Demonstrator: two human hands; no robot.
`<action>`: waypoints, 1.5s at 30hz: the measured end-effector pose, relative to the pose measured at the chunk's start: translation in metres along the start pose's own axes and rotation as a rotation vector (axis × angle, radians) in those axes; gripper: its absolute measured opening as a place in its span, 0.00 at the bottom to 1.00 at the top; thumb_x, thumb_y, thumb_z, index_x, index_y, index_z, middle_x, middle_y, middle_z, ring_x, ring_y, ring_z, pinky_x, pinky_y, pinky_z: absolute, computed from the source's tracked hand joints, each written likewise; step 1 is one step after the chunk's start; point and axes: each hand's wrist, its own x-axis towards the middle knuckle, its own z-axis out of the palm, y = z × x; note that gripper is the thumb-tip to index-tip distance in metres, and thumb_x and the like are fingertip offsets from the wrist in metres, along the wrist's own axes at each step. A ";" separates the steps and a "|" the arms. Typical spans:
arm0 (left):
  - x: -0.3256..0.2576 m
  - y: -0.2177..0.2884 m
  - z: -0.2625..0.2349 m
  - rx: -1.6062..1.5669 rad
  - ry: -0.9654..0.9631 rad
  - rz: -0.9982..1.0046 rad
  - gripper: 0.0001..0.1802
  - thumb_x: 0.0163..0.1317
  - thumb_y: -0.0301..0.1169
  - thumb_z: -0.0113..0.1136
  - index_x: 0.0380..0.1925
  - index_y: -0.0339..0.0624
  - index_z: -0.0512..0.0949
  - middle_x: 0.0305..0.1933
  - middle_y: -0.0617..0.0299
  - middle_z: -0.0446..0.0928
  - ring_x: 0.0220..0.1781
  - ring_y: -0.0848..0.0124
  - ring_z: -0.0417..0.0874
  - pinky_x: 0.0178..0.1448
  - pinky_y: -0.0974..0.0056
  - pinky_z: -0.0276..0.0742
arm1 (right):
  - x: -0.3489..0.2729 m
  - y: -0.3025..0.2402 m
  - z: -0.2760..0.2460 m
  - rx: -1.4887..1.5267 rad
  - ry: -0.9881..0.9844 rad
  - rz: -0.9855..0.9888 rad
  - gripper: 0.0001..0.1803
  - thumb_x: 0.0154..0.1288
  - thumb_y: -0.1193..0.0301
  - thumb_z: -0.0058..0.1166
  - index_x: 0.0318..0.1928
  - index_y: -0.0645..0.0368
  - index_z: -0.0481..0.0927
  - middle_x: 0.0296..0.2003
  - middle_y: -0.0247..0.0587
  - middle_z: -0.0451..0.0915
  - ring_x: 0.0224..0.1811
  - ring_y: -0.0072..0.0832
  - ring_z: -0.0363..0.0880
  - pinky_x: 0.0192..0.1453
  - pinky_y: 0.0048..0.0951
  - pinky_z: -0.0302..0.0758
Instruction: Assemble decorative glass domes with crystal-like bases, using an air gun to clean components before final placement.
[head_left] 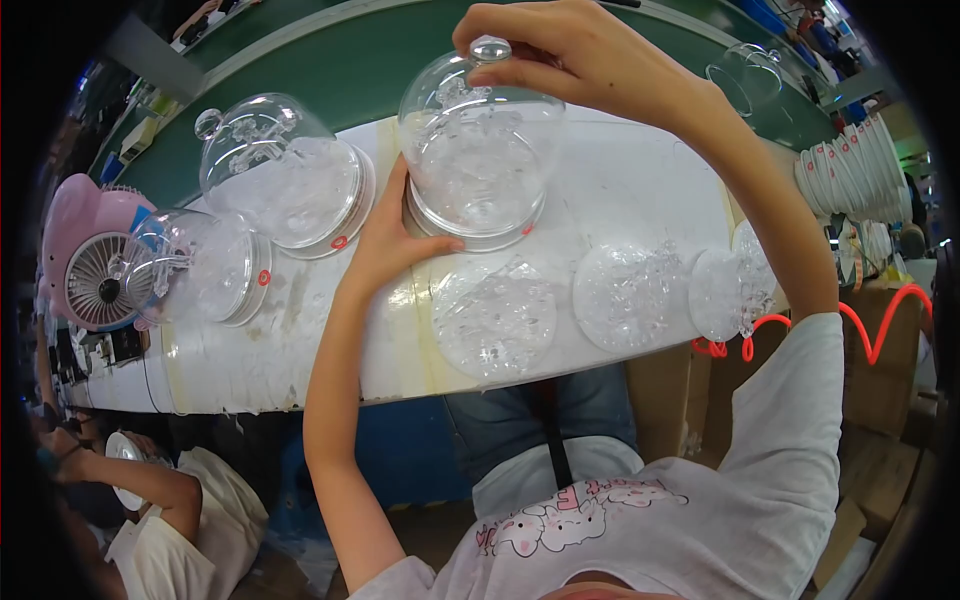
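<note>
Here you are with both hands on the third set along the white table [300, 350]. Your right hand [575, 55] is up top, thumb and finger pinching the clear knob [490, 48] of the dome [480, 130], and that dome stands upright over its round base [495, 238], right in front of you near the table's far edge. Down low, your left hand [385, 240] stretches thumb away from forefinger, a wide V hugging the base's left and near sides; the other fingers are tucked out of sight, so you can't be read there.

Count it up: to your left, two domed sets, the nearer [290, 170] and the farther [205, 265] by the pink fan [105, 270], both look finished, covers on. This one looks almost there, though whether the rim is fully seated, it's impossible to tell. On your right, three clear discs with glittery pieces [495, 318] sit in a row, no covers over them, so by the look of it those are what's left. A spare clear dome [745, 80] waits on the green surface [690, 60] beyond.
</note>
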 end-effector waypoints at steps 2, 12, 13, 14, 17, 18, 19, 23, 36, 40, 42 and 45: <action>0.002 0.003 0.002 -0.014 -0.005 0.012 0.66 0.27 0.40 0.79 0.67 0.39 0.48 0.66 0.49 0.59 0.68 0.59 0.60 0.69 0.62 0.54 | -0.004 0.002 -0.001 -0.151 0.080 -0.135 0.13 0.64 0.65 0.46 0.43 0.62 0.69 0.35 0.53 0.77 0.38 0.47 0.77 0.42 0.39 0.71; 0.002 0.005 0.002 0.014 0.003 0.056 0.63 0.28 0.39 0.78 0.66 0.38 0.50 0.65 0.50 0.59 0.67 0.60 0.60 0.69 0.62 0.54 | 0.000 0.017 0.017 0.216 -0.014 0.136 0.14 0.64 0.63 0.46 0.42 0.63 0.69 0.35 0.54 0.77 0.36 0.48 0.77 0.40 0.40 0.73; 0.002 0.004 0.002 0.014 0.002 0.056 0.63 0.28 0.39 0.78 0.66 0.38 0.50 0.65 0.50 0.59 0.67 0.60 0.60 0.69 0.62 0.54 | 0.000 0.017 0.018 0.217 -0.005 0.160 0.14 0.65 0.63 0.45 0.41 0.63 0.69 0.35 0.55 0.77 0.36 0.48 0.77 0.40 0.40 0.73; 0.002 0.004 0.002 0.014 0.003 0.049 0.63 0.28 0.39 0.78 0.66 0.38 0.50 0.65 0.50 0.60 0.67 0.60 0.60 0.69 0.62 0.54 | 0.000 0.016 0.019 0.217 -0.005 0.160 0.14 0.65 0.63 0.45 0.41 0.63 0.69 0.35 0.55 0.77 0.36 0.48 0.77 0.40 0.40 0.73; 0.002 0.004 0.002 0.009 0.006 0.047 0.63 0.28 0.40 0.78 0.65 0.38 0.51 0.65 0.51 0.60 0.67 0.60 0.61 0.69 0.62 0.54 | 0.000 0.015 0.019 0.170 0.000 0.179 0.14 0.65 0.63 0.45 0.41 0.64 0.69 0.35 0.55 0.76 0.36 0.48 0.77 0.40 0.40 0.73; 0.002 0.004 0.002 0.004 0.008 0.052 0.63 0.28 0.40 0.78 0.65 0.37 0.51 0.65 0.51 0.60 0.67 0.60 0.61 0.69 0.62 0.54 | 0.001 0.016 0.018 0.196 -0.014 0.159 0.14 0.65 0.63 0.45 0.41 0.63 0.69 0.35 0.55 0.76 0.36 0.48 0.77 0.41 0.40 0.73; 0.002 0.005 0.002 0.003 0.007 0.053 0.63 0.28 0.40 0.78 0.65 0.37 0.51 0.65 0.51 0.60 0.67 0.60 0.61 0.69 0.62 0.54 | 0.001 0.017 0.017 0.220 -0.027 0.139 0.14 0.65 0.63 0.45 0.41 0.63 0.69 0.35 0.55 0.77 0.37 0.48 0.77 0.41 0.40 0.73; 0.002 0.009 0.002 -0.066 -0.046 -0.009 0.63 0.29 0.32 0.78 0.67 0.37 0.49 0.69 0.53 0.53 0.70 0.63 0.53 0.72 0.61 0.46 | -0.006 0.019 0.031 0.208 0.114 0.096 0.14 0.64 0.64 0.46 0.41 0.63 0.69 0.35 0.54 0.77 0.38 0.48 0.77 0.41 0.39 0.73; 0.001 0.007 0.000 -0.069 -0.068 -0.019 0.63 0.29 0.32 0.78 0.67 0.37 0.48 0.70 0.53 0.51 0.71 0.63 0.51 0.72 0.61 0.45 | -0.001 0.015 0.023 0.143 0.051 0.123 0.13 0.63 0.65 0.46 0.40 0.63 0.67 0.34 0.55 0.76 0.37 0.51 0.76 0.40 0.43 0.71; 0.002 0.006 0.001 -0.085 -0.071 -0.018 0.63 0.29 0.32 0.78 0.67 0.37 0.48 0.70 0.53 0.51 0.71 0.62 0.51 0.72 0.61 0.45 | 0.002 0.018 0.019 0.154 0.010 0.124 0.13 0.64 0.65 0.46 0.40 0.63 0.67 0.33 0.57 0.76 0.37 0.52 0.76 0.40 0.43 0.71; 0.003 0.010 0.001 -0.048 -0.075 -0.004 0.63 0.29 0.32 0.78 0.67 0.38 0.49 0.70 0.53 0.51 0.71 0.62 0.51 0.72 0.61 0.45 | 0.001 0.012 0.013 0.177 0.021 0.123 0.13 0.64 0.65 0.46 0.40 0.64 0.67 0.33 0.57 0.76 0.37 0.52 0.76 0.41 0.42 0.71; 0.001 0.005 0.001 -0.001 -0.002 0.046 0.60 0.28 0.40 0.78 0.63 0.37 0.55 0.63 0.52 0.63 0.65 0.61 0.63 0.68 0.62 0.56 | 0.002 0.004 0.008 0.204 0.002 0.151 0.13 0.64 0.65 0.46 0.39 0.64 0.68 0.33 0.57 0.76 0.37 0.51 0.76 0.41 0.42 0.71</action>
